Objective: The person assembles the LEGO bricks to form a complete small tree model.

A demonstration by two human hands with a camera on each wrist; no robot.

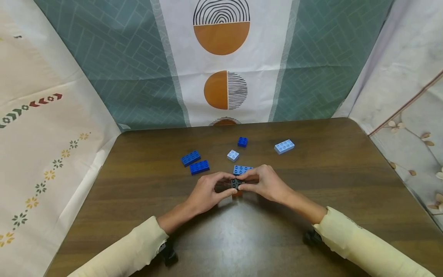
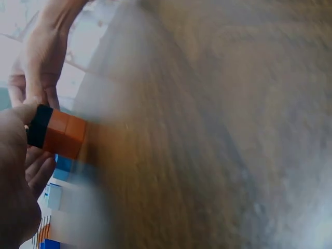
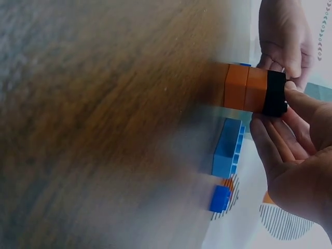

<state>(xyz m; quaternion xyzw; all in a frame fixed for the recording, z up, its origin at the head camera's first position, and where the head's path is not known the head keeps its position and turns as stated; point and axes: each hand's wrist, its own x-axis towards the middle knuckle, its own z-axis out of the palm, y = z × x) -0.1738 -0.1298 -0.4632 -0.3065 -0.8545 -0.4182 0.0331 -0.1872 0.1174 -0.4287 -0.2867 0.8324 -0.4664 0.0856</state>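
A small black toy brick (image 1: 235, 184) sits on top of two stacked orange bricks (image 3: 246, 87) standing on the table. From the left, my left hand (image 1: 210, 192) pinches the black brick between thumb and fingers. My right hand (image 1: 265, 183) pinches it from the opposite side, fingertips close to those of the left. In the left wrist view the orange bricks (image 2: 65, 134) show below the black one, their faces lined up. Just behind the stack lies a medium-blue long brick (image 1: 243, 169), partly covered by the right hand.
On the wooden table (image 1: 332, 161), two dark blue long bricks (image 1: 199, 167) lie left of the stack. Farther back are a pale blue square brick (image 1: 233, 155), a small dark blue brick (image 1: 242, 142) and a pale blue long brick (image 1: 284, 146). Patterned cloth (image 1: 138, 77) hangs behind.
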